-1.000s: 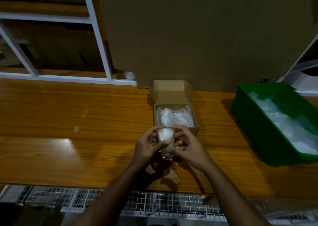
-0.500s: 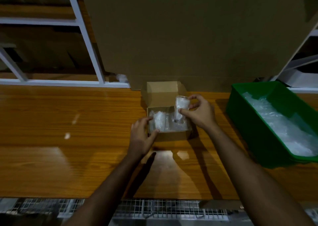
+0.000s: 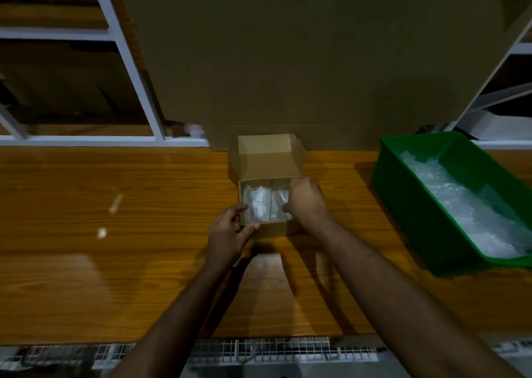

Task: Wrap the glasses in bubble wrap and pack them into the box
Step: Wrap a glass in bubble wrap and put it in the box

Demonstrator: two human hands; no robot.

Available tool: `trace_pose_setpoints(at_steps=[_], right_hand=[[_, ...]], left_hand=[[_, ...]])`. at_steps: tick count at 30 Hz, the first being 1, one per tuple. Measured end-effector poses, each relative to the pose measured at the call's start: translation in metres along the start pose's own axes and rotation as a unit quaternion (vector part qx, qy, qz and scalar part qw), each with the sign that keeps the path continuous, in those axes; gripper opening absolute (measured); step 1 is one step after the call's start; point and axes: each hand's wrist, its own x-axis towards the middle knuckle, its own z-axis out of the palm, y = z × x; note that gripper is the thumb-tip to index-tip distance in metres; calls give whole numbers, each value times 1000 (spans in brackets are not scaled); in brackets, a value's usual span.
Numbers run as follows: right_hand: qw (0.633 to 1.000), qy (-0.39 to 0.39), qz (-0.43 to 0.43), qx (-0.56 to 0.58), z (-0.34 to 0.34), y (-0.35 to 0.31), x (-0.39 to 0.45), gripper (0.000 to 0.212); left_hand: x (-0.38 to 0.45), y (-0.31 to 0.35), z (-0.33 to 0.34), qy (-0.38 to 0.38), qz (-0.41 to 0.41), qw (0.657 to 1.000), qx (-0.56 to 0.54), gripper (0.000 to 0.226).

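Nearest, the left hand grips the near-left corner of the small box, thumb along its front wall and fingers curled over the rim, steadying it on the desk. Just past it, a bubble-wrapped glass sits in the box's left half. To the right of that, the right hand reaches down into the right half over a second wrapped glass; its fingers curl downward, but whether they hold or only press cannot be told. The glasses are likely light yet fragile, and the wrap soft and slippery, so hold each bundle round its middle. Beyond the right hand, the lid flap stands open. Well to its right, a green bin holds more bubble wrap.
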Motion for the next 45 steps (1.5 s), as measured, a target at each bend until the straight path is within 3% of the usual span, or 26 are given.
trace_pose_setpoints(at_steps=[4, 7, 9, 11, 13, 15, 17, 18, 22, 27, 31, 36, 38, 42, 45], right_hand=[[982, 20, 79, 173, -21, 17, -6, 22], [941, 200, 89, 258, -52, 68, -10, 20], [893, 337, 109, 279, -72, 120, -11, 18], [874, 381, 171, 250, -81, 177, -10, 17], [894, 303, 254, 211, -76, 237, -8, 19], [927, 128, 294, 192, -61, 278, -11, 18], [937, -4, 264, 229, -42, 296, -15, 44], [939, -31, 232, 251, -36, 297, -16, 57], [914, 11, 166, 369, -27, 287, -15, 63], [873, 34, 168, 456, -17, 288, -4, 44], [826, 94, 176, 527, -12, 284, 3, 10], [739, 189, 162, 626, -35, 281, -10, 10], [723, 222, 119, 643, -57, 278, -20, 8], [736, 274, 24, 618, -103, 254, -49, 11], [830, 290, -63, 472, -116, 205, -85, 5]], left_hand=[[-1, 0, 0, 1, -20, 1000, -16, 52], [-2, -2, 2, 2, -33, 999, -31, 52], [0, -4, 5, -3, -36, 998, -47, 52], [1, -2, 8, 1, -42, 998, -57, 52], [1, 0, 12, 13, -41, 998, -50, 52], [-2, 0, 17, 27, -35, 998, -41, 52], [-7, 2, 22, 42, -29, 998, -26, 53], [-11, 5, 24, 54, -24, 998, -15, 53], [-26, 23, 31, 109, 13, 993, 34, 49], [-40, 35, 36, 115, 54, 991, 33, 44], [-50, 38, 42, 90, 64, 994, -14, 39], [-59, 42, 37, 27, 48, 996, -64, 31], [-59, 46, 35, 1, 18, 995, -99, 31], [-55, 74, 35, -41, 31, 986, -161, 27], [-55, 107, 37, -116, -32, 945, -303, 22]])
